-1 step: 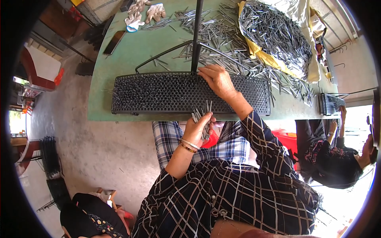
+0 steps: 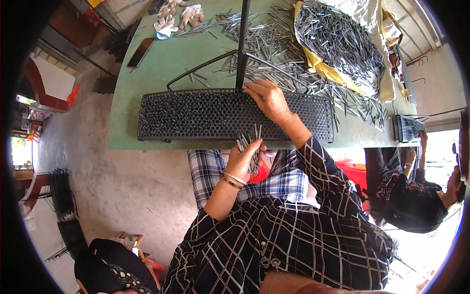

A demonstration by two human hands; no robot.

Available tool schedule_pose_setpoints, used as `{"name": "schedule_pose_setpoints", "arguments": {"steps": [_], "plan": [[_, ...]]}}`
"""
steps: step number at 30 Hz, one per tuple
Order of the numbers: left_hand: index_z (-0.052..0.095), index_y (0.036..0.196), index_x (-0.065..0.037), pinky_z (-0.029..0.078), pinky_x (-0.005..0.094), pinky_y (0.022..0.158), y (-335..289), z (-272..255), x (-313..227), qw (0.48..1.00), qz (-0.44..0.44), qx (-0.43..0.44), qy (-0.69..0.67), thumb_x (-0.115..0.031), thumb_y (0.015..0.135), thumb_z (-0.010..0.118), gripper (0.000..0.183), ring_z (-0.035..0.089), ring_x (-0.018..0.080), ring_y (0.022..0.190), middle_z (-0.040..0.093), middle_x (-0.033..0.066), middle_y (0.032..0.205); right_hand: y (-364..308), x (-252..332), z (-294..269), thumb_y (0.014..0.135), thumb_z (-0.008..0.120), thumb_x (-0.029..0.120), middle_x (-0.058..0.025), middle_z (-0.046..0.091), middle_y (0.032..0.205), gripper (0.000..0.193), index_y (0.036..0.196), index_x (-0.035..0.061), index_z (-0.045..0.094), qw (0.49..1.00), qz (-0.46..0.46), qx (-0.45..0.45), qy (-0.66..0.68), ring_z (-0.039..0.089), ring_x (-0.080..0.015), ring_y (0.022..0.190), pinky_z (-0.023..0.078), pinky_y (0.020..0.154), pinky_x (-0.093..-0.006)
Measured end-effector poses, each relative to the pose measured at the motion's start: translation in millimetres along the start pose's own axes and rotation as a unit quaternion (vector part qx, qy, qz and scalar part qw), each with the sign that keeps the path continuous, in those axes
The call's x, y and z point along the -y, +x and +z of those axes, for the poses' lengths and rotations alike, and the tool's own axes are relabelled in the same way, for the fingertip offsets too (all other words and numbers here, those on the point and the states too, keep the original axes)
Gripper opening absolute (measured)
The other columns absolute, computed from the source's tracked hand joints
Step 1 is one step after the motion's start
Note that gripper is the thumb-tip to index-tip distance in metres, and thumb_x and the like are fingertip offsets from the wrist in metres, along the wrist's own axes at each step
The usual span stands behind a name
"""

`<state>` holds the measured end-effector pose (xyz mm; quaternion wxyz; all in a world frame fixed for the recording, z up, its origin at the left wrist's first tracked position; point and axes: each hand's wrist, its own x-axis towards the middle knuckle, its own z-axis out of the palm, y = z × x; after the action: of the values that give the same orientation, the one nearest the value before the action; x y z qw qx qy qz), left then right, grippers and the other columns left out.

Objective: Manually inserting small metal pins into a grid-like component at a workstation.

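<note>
A long black rack [image 2: 196,115], its face full of round holes, lies along the table's near edge with a post and angled braces behind it. Many holes on its left hold dark pieces; those on the right look bare. Just in front of the rack, my left hand [image 2: 240,161] is closed round a bundle of thin grey metal pins [image 2: 256,132], their tips sticking up past the thumb. My right hand [image 2: 271,100] reaches over the rack's far edge, right of the post. Its fingers are pinched together downward; whatever they hold is hidden.
Loose metal pins [image 2: 279,56] spread over the green table [image 2: 161,63] behind the rack. A yellow-edged sack [image 2: 316,61] heaped with pins stands far right. Work gloves [image 2: 192,15] and a phone [image 2: 141,52] lie far left. Another person [image 2: 411,201] handles a similar rack [image 2: 409,128] at right.
</note>
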<state>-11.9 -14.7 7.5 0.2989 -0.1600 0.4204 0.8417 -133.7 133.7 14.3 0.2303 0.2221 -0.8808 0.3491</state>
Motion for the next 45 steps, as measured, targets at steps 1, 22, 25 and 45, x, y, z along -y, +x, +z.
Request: {"name": "schedule_pose_setpoints", "arguments": {"steps": [1, 22, 25, 45], "plan": [[0.059, 0.099, 0.0, 0.044, 0.023, 0.048, 0.1, -0.2, 0.5, 1.0, 0.001, 0.001, 0.001, -0.017, 0.087, 0.061, 0.02, 0.054, 0.011, 0.064, 0.06, 0.0053, 0.08, -0.4, -0.3, 1.3, 0.08, 0.063, 0.012, -0.0132, 0.063, 0.085, 0.016, 0.093, 0.0015, 0.065, 1.0, 0.0, 0.0, -0.001, 0.059, -0.033, 0.078, 0.048, 0.069, -0.0393], [0.06, 0.1, -0.001, 0.044, 0.0231, 0.049, -0.5, -1.6, 2.7, 1.0, 0.002, 0.002, -0.007, -0.018, 0.087, 0.061, 0.021, 0.054, 0.0104, 0.064, 0.06, 0.0045, 0.081, 3.2, -20.5, 2.5, 0.086, 0.059, 0.022, -0.016, 0.064, 0.083, 0.022, 0.094, 0.0018, 0.067, 0.991, 0.131, -0.026, -0.023, 0.061, -0.0332, 0.073, 0.048, 0.068, -0.0392], [0.059, 0.099, -0.001, 0.044, 0.0232, 0.048, 0.0, -3.0, 3.6, 1.0, 0.001, 0.0, -0.012, -0.017, 0.087, 0.061, 0.02, 0.055, 0.0105, 0.064, 0.06, 0.0047, 0.08, 14.8, -20.2, 3.6, 0.084, 0.061, 0.029, -0.0177, 0.066, 0.082, 0.029, 0.094, 0.0026, 0.067, 0.967, 0.231, 0.095, -0.049, 0.063, -0.0349, 0.076, 0.049, 0.068, -0.0395], [0.058, 0.094, -0.004, 0.045, 0.0265, 0.048, 0.4, -7.8, -5.0, 0.997, 0.029, -0.032, -0.063, -0.019, 0.086, 0.062, 0.017, 0.055, 0.0123, 0.06, 0.063, 0.0069, 0.08, -22.7, 24.7, -44.1, 0.079, 0.063, 0.012, -0.0128, 0.063, 0.082, 0.013, 0.088, 0.0022, 0.064, 0.982, 0.138, 0.063, -0.115, 0.06, -0.0325, 0.077, 0.048, 0.069, -0.037]]}}
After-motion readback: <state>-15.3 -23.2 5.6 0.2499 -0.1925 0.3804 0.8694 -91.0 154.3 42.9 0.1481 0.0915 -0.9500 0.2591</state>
